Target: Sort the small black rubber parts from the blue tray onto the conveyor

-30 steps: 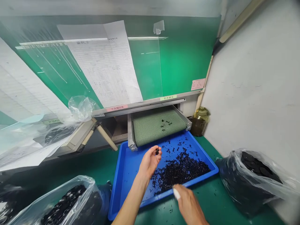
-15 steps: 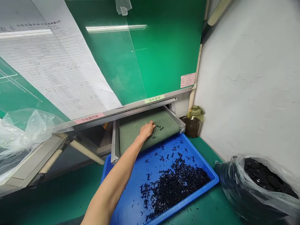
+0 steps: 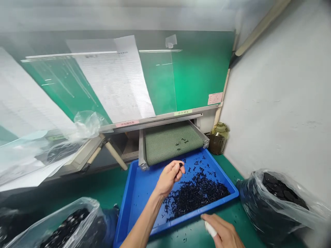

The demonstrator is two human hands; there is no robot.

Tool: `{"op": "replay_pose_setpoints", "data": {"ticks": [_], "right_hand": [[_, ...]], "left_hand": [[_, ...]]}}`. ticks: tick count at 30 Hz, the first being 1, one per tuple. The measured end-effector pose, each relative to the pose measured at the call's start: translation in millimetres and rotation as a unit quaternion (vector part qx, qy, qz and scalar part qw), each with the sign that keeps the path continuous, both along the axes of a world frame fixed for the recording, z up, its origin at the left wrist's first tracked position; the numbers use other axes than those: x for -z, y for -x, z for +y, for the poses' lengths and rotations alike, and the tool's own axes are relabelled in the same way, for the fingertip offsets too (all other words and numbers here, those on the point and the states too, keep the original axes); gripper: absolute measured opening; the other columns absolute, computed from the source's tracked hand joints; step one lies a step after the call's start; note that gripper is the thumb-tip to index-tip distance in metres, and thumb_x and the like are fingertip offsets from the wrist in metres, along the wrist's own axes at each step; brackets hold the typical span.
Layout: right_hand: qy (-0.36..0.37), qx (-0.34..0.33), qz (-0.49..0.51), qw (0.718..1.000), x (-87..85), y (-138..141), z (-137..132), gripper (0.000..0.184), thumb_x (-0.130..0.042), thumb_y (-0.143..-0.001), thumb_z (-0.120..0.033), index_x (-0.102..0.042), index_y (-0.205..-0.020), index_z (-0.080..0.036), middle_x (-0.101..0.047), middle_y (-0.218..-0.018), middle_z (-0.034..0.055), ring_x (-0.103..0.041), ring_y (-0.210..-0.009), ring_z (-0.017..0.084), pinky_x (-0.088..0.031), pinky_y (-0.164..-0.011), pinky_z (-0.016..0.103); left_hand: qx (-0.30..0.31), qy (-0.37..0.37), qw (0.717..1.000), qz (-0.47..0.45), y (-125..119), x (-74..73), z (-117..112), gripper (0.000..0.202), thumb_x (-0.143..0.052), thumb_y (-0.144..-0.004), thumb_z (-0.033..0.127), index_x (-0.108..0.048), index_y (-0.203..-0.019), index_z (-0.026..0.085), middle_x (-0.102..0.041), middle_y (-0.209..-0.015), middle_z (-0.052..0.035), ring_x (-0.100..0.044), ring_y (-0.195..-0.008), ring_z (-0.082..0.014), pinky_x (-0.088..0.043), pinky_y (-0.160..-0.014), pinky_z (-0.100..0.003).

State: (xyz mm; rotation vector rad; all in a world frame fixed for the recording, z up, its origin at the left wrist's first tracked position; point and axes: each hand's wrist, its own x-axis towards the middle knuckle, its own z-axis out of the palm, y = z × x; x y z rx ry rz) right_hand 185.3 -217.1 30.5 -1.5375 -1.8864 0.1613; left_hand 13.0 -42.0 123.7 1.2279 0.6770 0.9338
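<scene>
My left hand [image 3: 168,176] is over the blue tray [image 3: 141,203], just short of the belt's end. Between its thumb and fingers it pinches a small dark disc [image 3: 181,165]. The green conveyor belt [image 3: 168,141] ends above the tray's far side, with a few black branched pieces [image 3: 184,140] lying on it. A heap of small black pieces [image 3: 198,194] covers the tray's right part. Beside the tray's near edge, my right hand [image 3: 223,231] has its fingers stretched out, holding nothing visible; a white wrap [image 3: 210,229] is around one digit.
A clear bag of black discs [image 3: 281,189] stands at the right by the wall, another bag of black pieces [image 3: 69,224] at the lower left. Behind the tray's far right corner is a yellowish jar [image 3: 218,137]. A green panel [image 3: 201,75] with papers rises above the belt.
My left hand has drawn back from the belt, now with the disc in its fingers. My right hand has come into view at the bottom. The view has shifted, bringing the left bag into sight.
</scene>
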Motion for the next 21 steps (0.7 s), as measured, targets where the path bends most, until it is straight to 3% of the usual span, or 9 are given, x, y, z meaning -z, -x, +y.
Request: {"op": "replay_pose_setpoints", "data": {"ticks": [4, 7, 9, 15, 21], "right_hand": [[-0.054, 0.012, -0.008, 0.998, -53.8, 13.1, 2.8, 0.044, -0.035, -0.078, -0.006, -0.062, -0.108, -0.022, -0.069, -0.092, 0.0045, -0.067, -0.081, 0.015, -0.055, -0.069, 0.022], [-0.073, 0.006, -0.020, 0.997, -89.2, 29.8, -0.7, 0.039, -0.034, -0.084, -0.008, -0.059, -0.110, -0.021, -0.065, -0.086, 0.0054, -0.064, -0.077, 0.016, -0.053, -0.068, 0.025], [-0.076, -0.009, -0.031, 0.997, -103.1, 39.1, -4.7, 0.037, -0.033, -0.086, -0.009, -0.058, -0.110, -0.021, -0.063, -0.085, 0.0055, -0.062, -0.076, 0.015, -0.052, -0.068, 0.026], [-0.061, -0.025, -0.026, 0.997, -111.9, 56.4, -17.6, 0.031, -0.035, -0.089, -0.012, -0.058, -0.108, -0.022, -0.060, -0.083, 0.0038, -0.058, -0.073, 0.015, -0.048, -0.064, 0.026], [-0.069, -0.052, -0.036, 0.996, -117.4, 65.7, -27.7, 0.033, -0.036, -0.087, -0.008, -0.055, -0.111, -0.022, -0.061, -0.086, 0.0038, -0.058, -0.076, 0.015, -0.047, -0.067, 0.026]], "left_hand": [[0.037, 0.066, 0.997, -0.019, 17.1, -0.8, -60.8, 0.038, -0.054, -0.083, 0.051, -0.056, -0.092, 0.014, -0.052, -0.062, 0.0021, -0.029, -0.046, -0.0050, -0.016, -0.045, -0.022], [0.065, 0.080, 0.995, -0.018, 27.5, -4.1, -88.9, 0.038, -0.052, -0.084, 0.051, -0.056, -0.088, 0.014, -0.049, -0.058, 0.0028, -0.031, -0.046, -0.0056, -0.017, -0.046, -0.022], [0.073, 0.085, 0.993, -0.029, 33.8, -6.9, -102.4, 0.036, -0.053, -0.084, 0.050, -0.056, -0.088, 0.014, -0.050, -0.059, 0.0026, -0.031, -0.047, -0.0056, -0.017, -0.047, -0.023], [0.097, 0.093, 0.988, -0.071, 51.7, -13.0, -129.4, 0.032, -0.057, -0.083, 0.044, -0.056, -0.092, 0.013, -0.052, -0.068, 0.0004, -0.032, -0.050, -0.0051, -0.016, -0.047, -0.022], [0.127, 0.087, 0.985, -0.084, 65.8, -3.2, -140.1, 0.035, -0.056, -0.083, 0.046, -0.056, -0.083, 0.012, -0.042, -0.053, 0.0054, -0.024, -0.045, -0.0048, -0.015, -0.046, -0.022]]}}
